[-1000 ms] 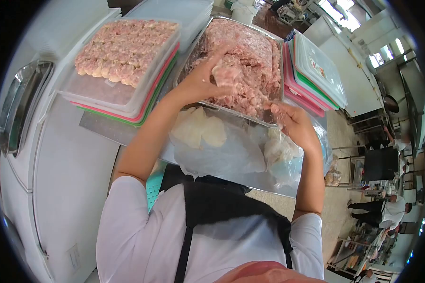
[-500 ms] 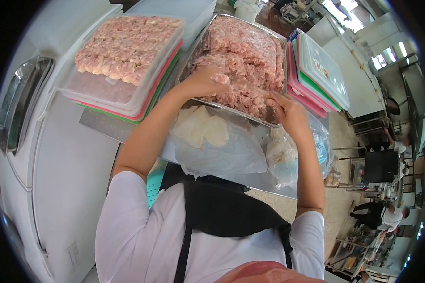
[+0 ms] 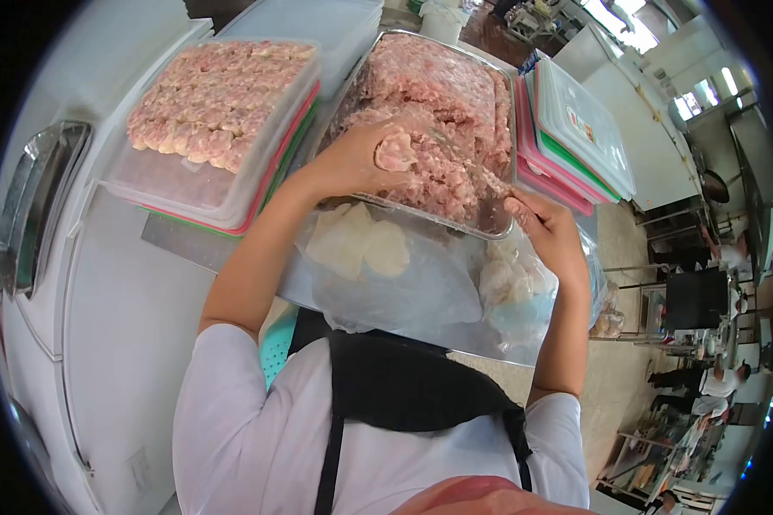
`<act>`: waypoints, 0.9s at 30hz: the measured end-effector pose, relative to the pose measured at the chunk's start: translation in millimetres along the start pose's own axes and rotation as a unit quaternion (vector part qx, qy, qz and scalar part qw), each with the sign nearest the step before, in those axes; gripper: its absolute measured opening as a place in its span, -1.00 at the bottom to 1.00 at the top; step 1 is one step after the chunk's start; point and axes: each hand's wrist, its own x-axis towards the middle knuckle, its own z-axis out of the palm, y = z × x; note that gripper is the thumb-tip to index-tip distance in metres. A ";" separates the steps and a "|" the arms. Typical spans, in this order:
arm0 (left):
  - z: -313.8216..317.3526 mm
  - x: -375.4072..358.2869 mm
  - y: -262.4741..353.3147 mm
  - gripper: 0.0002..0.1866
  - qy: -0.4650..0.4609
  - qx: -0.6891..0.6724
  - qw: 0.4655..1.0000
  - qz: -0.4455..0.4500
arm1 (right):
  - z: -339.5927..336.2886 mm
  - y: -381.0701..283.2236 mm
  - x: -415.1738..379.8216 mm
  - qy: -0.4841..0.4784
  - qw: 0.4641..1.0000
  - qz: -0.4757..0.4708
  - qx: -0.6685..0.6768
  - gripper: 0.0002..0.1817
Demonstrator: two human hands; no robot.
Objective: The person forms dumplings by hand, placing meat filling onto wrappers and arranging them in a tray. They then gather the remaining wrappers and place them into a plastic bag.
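A filled dumpling sits in the left hand, above the meat tray.
Curled fingers cradle it; likely soft, light, tearable, best held around its sides. The right hand pinches a meat-smeared tool.

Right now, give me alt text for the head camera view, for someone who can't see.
The left hand cradles a filled dumpling over a metal tray of minced meat; the right hand holds what looks like a smeared tool. Left of the tray, similar dumplings sit in rows in a clear box; pale round wrappers lie on the near side.
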 end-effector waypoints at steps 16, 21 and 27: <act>3.8 0.3 -15.8 -0.25 -0.038 0.024 0.998 -0.034 | -4.2 -43.5 0.9 0.021 0.969 -0.089 -0.231 -0.70; -5.8 -7.7 18.3 -0.43 -0.003 -0.029 0.998 -0.049 | 23.0 -39.6 -10.5 0.022 0.987 -0.118 -0.110 -0.68; -76.5 -58.8 48.0 -0.53 0.109 0.056 0.991 -0.055 | 35.4 31.2 22.4 -0.009 0.996 -0.072 0.044 -0.59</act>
